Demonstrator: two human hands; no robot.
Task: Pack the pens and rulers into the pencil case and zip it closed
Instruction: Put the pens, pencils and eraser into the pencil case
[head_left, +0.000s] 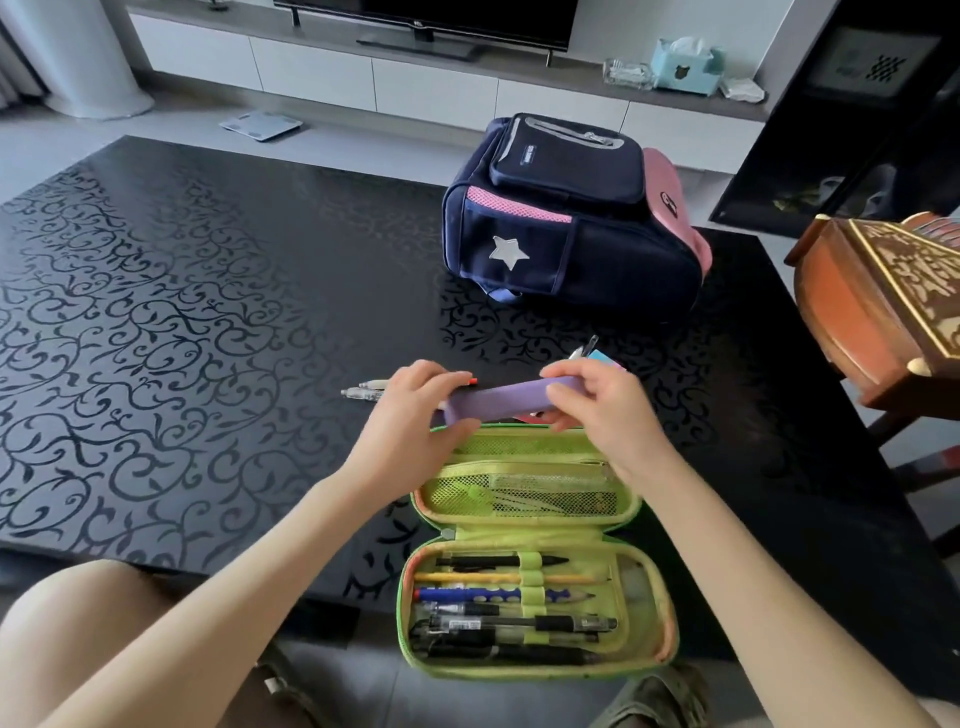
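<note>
A green pencil case (540, 670) lies open at the table's near edge. Its near half holds several pens and pencils under elastic loops; its far half has a mesh pocket with a ruler inside. Above the far rim, my left hand (415, 415) and my right hand (602, 400) hold a flat purple strip (498, 402), one hand at each end. Two clear pens (363, 389) lie on the table just left of my left hand. Another pen and a light blue item (597, 356) poke out behind my right hand.
A navy and pink backpack (571, 218) stands on the black patterned table (182, 322) beyond the case. A carved wooden chair (883, 312) is at the right. A TV unit runs along the far wall.
</note>
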